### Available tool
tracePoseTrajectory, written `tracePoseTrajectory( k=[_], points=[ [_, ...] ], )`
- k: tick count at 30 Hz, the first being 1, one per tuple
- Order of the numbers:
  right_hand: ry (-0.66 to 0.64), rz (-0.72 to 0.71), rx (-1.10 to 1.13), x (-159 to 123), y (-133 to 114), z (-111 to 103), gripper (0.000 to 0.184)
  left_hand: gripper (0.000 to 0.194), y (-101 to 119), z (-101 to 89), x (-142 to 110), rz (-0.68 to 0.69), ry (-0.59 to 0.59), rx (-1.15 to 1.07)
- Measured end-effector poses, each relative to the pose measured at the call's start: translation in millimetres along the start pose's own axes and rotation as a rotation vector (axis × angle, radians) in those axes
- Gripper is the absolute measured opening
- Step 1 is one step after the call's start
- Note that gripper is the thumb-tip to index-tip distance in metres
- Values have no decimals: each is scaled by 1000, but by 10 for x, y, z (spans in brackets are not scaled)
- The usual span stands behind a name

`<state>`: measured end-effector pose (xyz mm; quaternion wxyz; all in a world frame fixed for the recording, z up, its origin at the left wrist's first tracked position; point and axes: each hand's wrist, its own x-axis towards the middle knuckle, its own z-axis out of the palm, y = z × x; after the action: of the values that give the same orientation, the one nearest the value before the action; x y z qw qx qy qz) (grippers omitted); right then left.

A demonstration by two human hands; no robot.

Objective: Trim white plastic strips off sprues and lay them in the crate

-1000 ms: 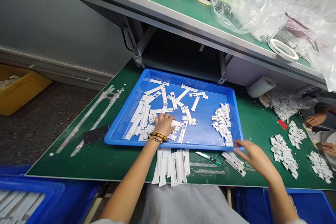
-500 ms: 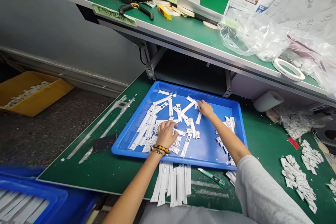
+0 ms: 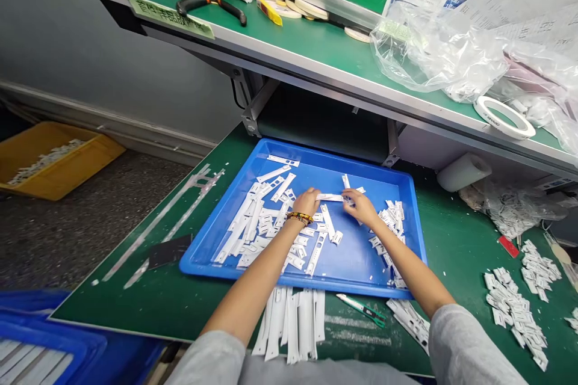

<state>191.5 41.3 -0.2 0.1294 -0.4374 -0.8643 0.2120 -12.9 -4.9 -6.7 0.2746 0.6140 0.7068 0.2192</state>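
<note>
Above the middle of the blue tray, you hold a white strip level between your two hands. Your left hand is closed on one end, its fingertips mostly hidden behind the back of the hand; your right hand pinches the other end, and its fingers cover that tip, so you can't make out its shape. Beneath and left of your left forearm lies a jumbled heap of strips, partly blocked by that arm. Your right forearm hides part of the small white pieces at the tray's right side. Longer pale strips stick out from the tray's near edge, their far ends out of sight, with a green cutter just beside them on the table. To the far right, one pile of small parts is cut off by the view, as is the yellow bin at left.
</note>
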Motion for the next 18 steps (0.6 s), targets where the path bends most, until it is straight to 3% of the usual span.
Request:
tracePoseTrajectory(
  k=[3,8,11,15,18],
  points=[
    [156,106,73,-81,58,-53,17,21,-47,-90,-37,-26,-13,-141],
    [361,245,227,-186,31,-141,31,55,58,-243,-203,2,-106,-482],
    [289,300,634,-249,-181,-133,35,65,142,-330,-396,41,-216,-672],
    [147,294,1097,-301,-621,-12,32,58,189,-394,-616,19,-342,-1056],
    [160,279,1167,-302,-823,66,26,55,175,-371,-680,-40,-323,-939]
  ],
)
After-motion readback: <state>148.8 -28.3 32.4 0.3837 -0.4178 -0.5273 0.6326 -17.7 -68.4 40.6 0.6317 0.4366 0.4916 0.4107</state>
